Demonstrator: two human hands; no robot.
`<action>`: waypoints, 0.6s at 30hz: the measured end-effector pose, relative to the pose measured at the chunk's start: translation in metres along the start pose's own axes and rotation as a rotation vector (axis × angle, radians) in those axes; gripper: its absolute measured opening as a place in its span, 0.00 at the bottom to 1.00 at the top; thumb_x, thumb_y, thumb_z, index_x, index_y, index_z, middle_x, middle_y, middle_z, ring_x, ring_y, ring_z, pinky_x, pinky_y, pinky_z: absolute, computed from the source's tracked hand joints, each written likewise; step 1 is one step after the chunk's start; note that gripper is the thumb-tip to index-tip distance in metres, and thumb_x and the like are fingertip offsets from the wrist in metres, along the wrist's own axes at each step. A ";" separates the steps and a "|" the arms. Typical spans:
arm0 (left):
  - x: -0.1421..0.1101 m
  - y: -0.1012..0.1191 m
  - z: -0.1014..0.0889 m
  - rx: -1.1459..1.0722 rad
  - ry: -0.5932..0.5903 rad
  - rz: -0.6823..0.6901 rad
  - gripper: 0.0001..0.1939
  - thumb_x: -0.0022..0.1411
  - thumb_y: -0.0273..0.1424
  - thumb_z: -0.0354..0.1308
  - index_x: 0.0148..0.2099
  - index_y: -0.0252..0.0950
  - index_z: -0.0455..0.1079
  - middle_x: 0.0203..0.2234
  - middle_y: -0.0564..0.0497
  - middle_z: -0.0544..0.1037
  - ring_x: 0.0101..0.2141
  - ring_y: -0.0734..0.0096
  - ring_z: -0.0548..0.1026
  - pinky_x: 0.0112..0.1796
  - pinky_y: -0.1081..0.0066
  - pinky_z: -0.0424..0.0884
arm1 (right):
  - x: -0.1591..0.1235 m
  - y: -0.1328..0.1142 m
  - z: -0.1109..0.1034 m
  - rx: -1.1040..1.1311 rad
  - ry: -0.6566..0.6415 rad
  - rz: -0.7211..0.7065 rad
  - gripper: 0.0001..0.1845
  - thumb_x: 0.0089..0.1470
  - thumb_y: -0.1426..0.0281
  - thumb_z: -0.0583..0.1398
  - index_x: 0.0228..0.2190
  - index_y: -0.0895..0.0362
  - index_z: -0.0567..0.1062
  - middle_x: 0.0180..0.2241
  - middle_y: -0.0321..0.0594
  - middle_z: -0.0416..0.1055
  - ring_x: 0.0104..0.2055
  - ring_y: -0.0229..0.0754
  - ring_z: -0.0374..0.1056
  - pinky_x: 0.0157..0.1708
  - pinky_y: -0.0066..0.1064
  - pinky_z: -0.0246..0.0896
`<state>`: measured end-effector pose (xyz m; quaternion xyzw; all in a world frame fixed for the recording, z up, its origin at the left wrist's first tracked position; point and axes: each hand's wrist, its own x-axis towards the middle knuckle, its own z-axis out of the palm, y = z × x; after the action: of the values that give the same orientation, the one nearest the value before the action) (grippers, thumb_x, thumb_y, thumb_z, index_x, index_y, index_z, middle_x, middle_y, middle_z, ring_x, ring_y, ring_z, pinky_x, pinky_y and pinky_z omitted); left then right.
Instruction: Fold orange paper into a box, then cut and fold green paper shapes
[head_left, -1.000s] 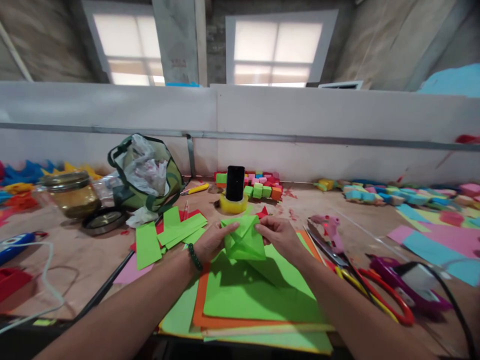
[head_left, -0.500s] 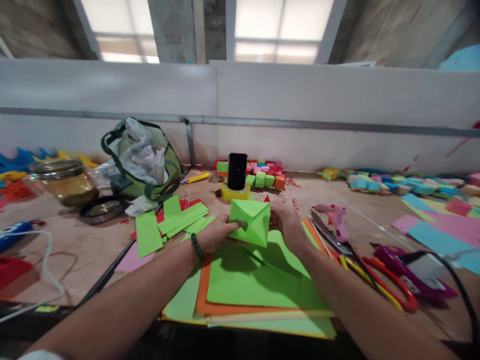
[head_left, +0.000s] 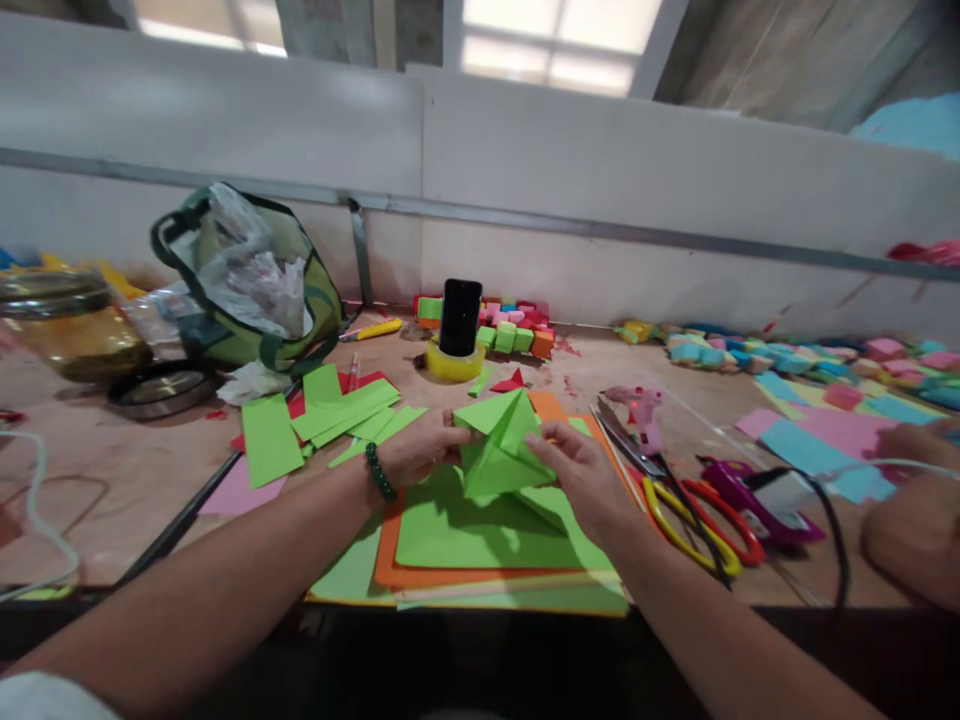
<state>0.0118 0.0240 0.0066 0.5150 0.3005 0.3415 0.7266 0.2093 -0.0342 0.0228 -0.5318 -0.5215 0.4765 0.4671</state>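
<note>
A folded piece of green paper [head_left: 501, 445] is held up between my two hands, its creased flaps facing me. My left hand [head_left: 427, 445], with a dark green bead bracelet [head_left: 380, 472] at the wrist, pinches its left edge. On the right side, the thumb and fingers of my right hand [head_left: 576, 465] grip a corner flap. Below lies a stack of paper sheets with a green sheet [head_left: 465, 540] on top and an orange sheet [head_left: 387, 555] under it. Green paper strips [head_left: 345, 415] lie to the left.
A phone [head_left: 460, 315] stands in a yellow tape roll [head_left: 454, 362]. To the right lie scissors [head_left: 686, 520], a pink glue gun [head_left: 641, 415] and a purple device [head_left: 761, 505]. A co-worker's hand [head_left: 919, 510] is at the right edge. A bag [head_left: 247, 285] and jar [head_left: 67, 325] stand left.
The folded paper has turned, and a pointed flap now rises at its top. My right hand has come round to its front right corner. A co-worker's hand has appeared at the right.
</note>
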 end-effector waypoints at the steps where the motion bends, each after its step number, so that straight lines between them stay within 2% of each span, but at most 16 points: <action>1: 0.000 0.000 0.001 0.017 -0.002 -0.002 0.19 0.48 0.35 0.68 0.42 0.32 0.72 0.32 0.48 0.79 0.30 0.69 0.76 0.33 0.72 0.71 | -0.009 0.001 -0.001 -0.007 -0.046 0.035 0.21 0.41 0.52 0.65 0.26 0.56 0.68 0.20 0.31 0.67 0.20 0.34 0.64 0.21 0.26 0.62; 3: -0.001 0.000 0.000 0.046 -0.008 -0.014 0.19 0.49 0.33 0.67 0.44 0.33 0.71 0.32 0.50 0.78 0.30 0.70 0.76 0.34 0.71 0.71 | -0.022 0.001 -0.006 -0.008 -0.102 0.086 0.24 0.43 0.50 0.63 0.33 0.56 0.70 0.23 0.35 0.71 0.22 0.37 0.68 0.22 0.28 0.63; 6: -0.001 0.002 -0.002 0.193 -0.100 -0.012 0.25 0.47 0.27 0.68 0.49 0.32 0.70 0.37 0.49 0.77 0.36 0.69 0.74 0.37 0.72 0.69 | -0.030 0.006 -0.016 -0.065 -0.037 0.035 0.32 0.45 0.51 0.63 0.48 0.54 0.65 0.31 0.39 0.74 0.28 0.40 0.71 0.25 0.29 0.64; 8: 0.000 0.001 0.000 0.512 -0.196 0.096 0.28 0.51 0.26 0.64 0.56 0.33 0.66 0.40 0.49 0.76 0.38 0.69 0.72 0.38 0.72 0.68 | -0.031 0.013 -0.019 -0.247 0.013 -0.056 0.33 0.45 0.55 0.64 0.51 0.54 0.64 0.32 0.38 0.74 0.29 0.39 0.70 0.27 0.30 0.64; 10: 0.001 -0.001 0.004 0.867 -0.215 0.176 0.35 0.53 0.26 0.62 0.62 0.33 0.58 0.40 0.48 0.75 0.36 0.69 0.72 0.37 0.70 0.68 | -0.033 0.023 -0.017 -0.493 0.020 -0.126 0.30 0.47 0.60 0.64 0.50 0.54 0.66 0.30 0.36 0.74 0.27 0.38 0.67 0.28 0.30 0.62; 13: -0.002 0.002 0.009 1.265 -0.073 0.257 0.41 0.52 0.27 0.63 0.66 0.31 0.51 0.40 0.45 0.75 0.36 0.65 0.72 0.38 0.66 0.68 | -0.039 0.036 -0.012 -0.775 -0.012 -0.143 0.22 0.50 0.64 0.62 0.47 0.54 0.70 0.24 0.33 0.72 0.23 0.38 0.65 0.26 0.30 0.60; 14: -0.006 0.006 0.010 1.362 0.001 0.313 0.39 0.53 0.28 0.63 0.65 0.30 0.54 0.41 0.43 0.75 0.39 0.63 0.72 0.40 0.65 0.68 | -0.040 0.038 -0.011 -0.838 -0.020 -0.140 0.20 0.50 0.65 0.61 0.46 0.54 0.71 0.23 0.32 0.71 0.23 0.38 0.65 0.25 0.30 0.59; 16: -0.021 0.015 0.013 1.517 0.151 0.449 0.25 0.56 0.27 0.59 0.57 0.31 0.66 0.45 0.41 0.73 0.44 0.59 0.72 0.44 0.61 0.67 | -0.043 0.041 -0.011 -0.939 -0.013 -0.185 0.16 0.51 0.65 0.60 0.43 0.54 0.73 0.23 0.33 0.71 0.23 0.40 0.66 0.24 0.30 0.59; 17: -0.031 0.019 0.015 1.580 0.169 0.483 0.16 0.58 0.25 0.56 0.49 0.32 0.73 0.42 0.42 0.75 0.43 0.60 0.72 0.45 0.61 0.67 | -0.044 0.040 -0.011 -0.972 -0.004 -0.245 0.14 0.52 0.67 0.59 0.42 0.54 0.73 0.24 0.36 0.72 0.25 0.41 0.67 0.26 0.31 0.60; 18: -0.043 0.021 0.018 1.622 0.147 0.475 0.14 0.58 0.21 0.52 0.44 0.33 0.76 0.39 0.44 0.77 0.39 0.62 0.74 0.42 0.63 0.68 | -0.044 0.038 -0.012 -0.987 -0.010 -0.324 0.12 0.53 0.69 0.58 0.40 0.55 0.74 0.27 0.38 0.73 0.28 0.42 0.68 0.28 0.32 0.61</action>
<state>-0.0031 -0.0151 0.0356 0.9025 0.3828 0.1963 0.0198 0.2255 -0.0791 -0.0127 -0.5990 -0.7619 0.0980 0.2262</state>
